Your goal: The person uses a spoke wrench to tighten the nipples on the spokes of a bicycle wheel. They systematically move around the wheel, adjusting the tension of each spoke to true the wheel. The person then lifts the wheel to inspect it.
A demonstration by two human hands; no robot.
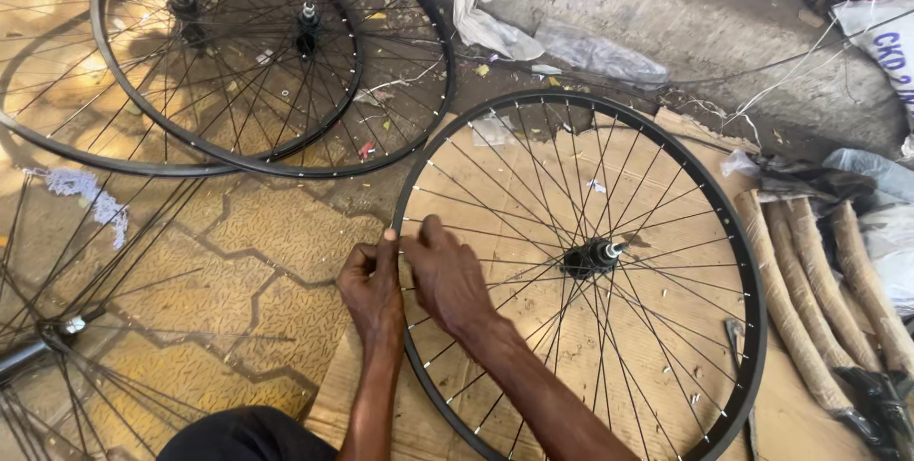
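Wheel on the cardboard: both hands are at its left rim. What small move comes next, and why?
Probably finish working the spoke end under the fingers, then shift along the rim to the next spoke. The left hand pinches the rim's left edge, the right hand lies on the spokes just inside it, and the wheel lies flat on cardboard, hub up.

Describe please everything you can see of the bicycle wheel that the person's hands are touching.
The bicycle wheel lies flat on a brown cardboard sheet. It has a black rim that looks like metal, many thin crossing spokes and a dark hub with a short silver axle end. No tyre is on it. The left hand and right hand rest at its left edge, fingers on rim and spokes.
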